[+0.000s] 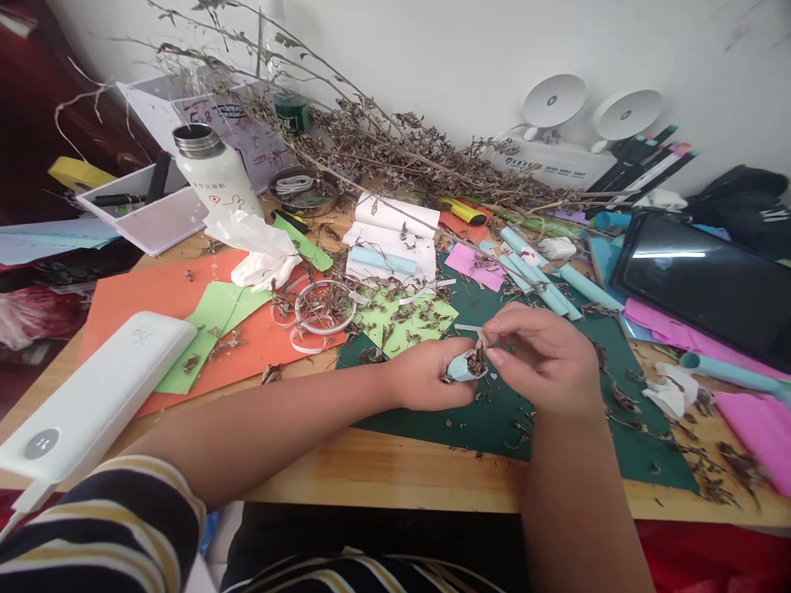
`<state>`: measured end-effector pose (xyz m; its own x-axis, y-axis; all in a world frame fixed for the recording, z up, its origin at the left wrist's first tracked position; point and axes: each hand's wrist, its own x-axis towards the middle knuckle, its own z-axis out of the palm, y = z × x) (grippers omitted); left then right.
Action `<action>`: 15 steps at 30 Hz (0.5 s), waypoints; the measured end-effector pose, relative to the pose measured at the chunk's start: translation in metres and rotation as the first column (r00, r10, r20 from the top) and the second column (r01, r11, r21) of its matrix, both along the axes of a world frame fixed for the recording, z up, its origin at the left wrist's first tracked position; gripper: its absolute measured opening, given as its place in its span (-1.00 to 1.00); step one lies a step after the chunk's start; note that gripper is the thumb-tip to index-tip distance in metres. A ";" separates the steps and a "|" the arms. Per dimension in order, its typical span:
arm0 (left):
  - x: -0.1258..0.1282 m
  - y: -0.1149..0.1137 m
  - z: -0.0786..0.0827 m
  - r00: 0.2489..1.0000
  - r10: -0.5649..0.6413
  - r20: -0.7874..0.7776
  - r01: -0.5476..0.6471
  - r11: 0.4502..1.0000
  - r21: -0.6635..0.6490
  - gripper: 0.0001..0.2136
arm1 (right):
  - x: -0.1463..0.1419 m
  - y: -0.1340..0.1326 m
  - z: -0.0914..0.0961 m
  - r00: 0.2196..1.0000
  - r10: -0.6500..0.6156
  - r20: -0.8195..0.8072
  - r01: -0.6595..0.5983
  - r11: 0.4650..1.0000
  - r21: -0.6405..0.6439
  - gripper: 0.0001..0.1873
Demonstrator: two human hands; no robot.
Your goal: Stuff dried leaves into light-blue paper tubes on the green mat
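Over the dark green mat (420,424), my left hand (432,375) is wrapped round a light blue paper tube (461,368). Dried leaves (476,361) fill the tube's mouth, which faces right. My right hand (544,358) pinches a dried leaf (483,339) between thumb and fingertips, right at that mouth. Behind my hands lies a light green paper (404,317) strewn with dried leaf bits. A roll of clear tape (325,307) with leaf bits inside it rests to its left. More blue paper tubes (537,284) lie beyond my right hand.
A white power bank (95,395) and orange paper (136,305) lie at left, near a white bottle (216,169) and crumpled tissue (263,259). Dried branches (395,136) stretch along the wall. A black tablet (710,284) and pink paper (757,432) are at right.
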<state>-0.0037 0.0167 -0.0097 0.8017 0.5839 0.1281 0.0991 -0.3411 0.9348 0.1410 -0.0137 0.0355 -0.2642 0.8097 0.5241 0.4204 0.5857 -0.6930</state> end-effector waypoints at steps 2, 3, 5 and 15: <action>0.000 0.000 0.000 1.000 -0.011 0.009 0.011 1.000 -0.003 -0.91 | 0.000 -0.001 0.001 1.000 0.007 0.025 -0.006 1.000 -0.010 -0.71; 0.000 0.000 -0.001 1.000 -0.020 0.019 0.020 1.000 -0.001 -0.91 | 0.001 -0.001 0.001 0.999 0.017 0.039 -0.017 1.000 0.005 -0.72; 0.000 0.001 -0.001 0.999 -0.031 0.040 0.031 0.999 0.008 -0.91 | 0.000 -0.001 0.003 0.998 0.042 0.056 -0.045 0.998 0.054 -0.72; -0.001 0.000 0.001 0.999 -0.021 -0.026 0.021 1.000 0.002 -0.91 | 0.001 -0.002 0.010 0.989 0.131 0.071 -0.131 0.991 -0.010 -0.76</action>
<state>-0.0044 0.0169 -0.0092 0.8168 0.5666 0.1084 0.1163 -0.3458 0.9311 0.1416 -0.0152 0.0455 -0.4050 0.7684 0.4955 0.3888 0.6353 -0.6672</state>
